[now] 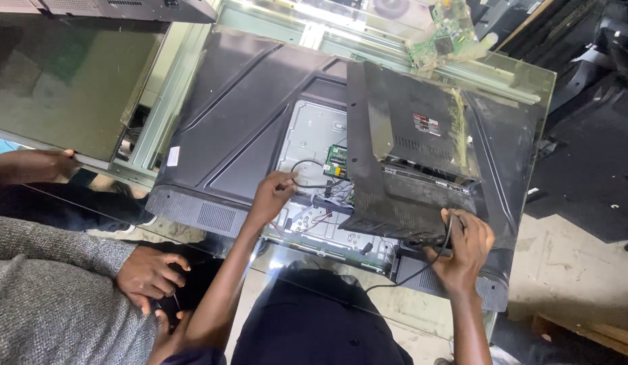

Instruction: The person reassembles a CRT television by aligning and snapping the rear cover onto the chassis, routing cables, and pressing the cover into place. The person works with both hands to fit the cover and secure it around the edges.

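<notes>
A flat television lies face down on a glass table, its black back cover partly removed so the silver metal chassis and a small green circuit board show. My left hand pinches a thin black wire over the chassis. My right hand grips the lower edge of a loose black rear panel that lies tilted over the right half, with a black cable running under the hand.
Another person in a grey sweater stands at the left, one hand near a thin tool, the other hand on a dark screen panel. A bare green circuit board lies at the table's far edge. Black plastic covers are piled at the right.
</notes>
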